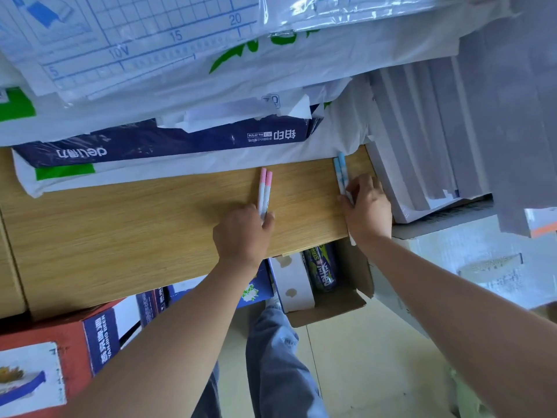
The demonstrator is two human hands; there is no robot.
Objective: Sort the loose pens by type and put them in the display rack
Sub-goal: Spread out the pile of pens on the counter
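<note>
Two pink-capped pens (264, 188) lie side by side on the wooden shelf top (150, 224), caps pointing away from me. My left hand (242, 233) grips their near ends. Farther right, two blue-capped pens (340, 171) lie together near the shelf's right end. My right hand (366, 206) holds their near ends, fingers curled over them. No display rack shows in the view.
Packs of paper in plastic wrap (180, 86) and a dark blue paper ream (162, 143) are piled along the shelf's far side. Grey stacked sheets (428, 146) stand to the right. Below the shelf are a cardboard box (328, 309) and a red carton (60, 351).
</note>
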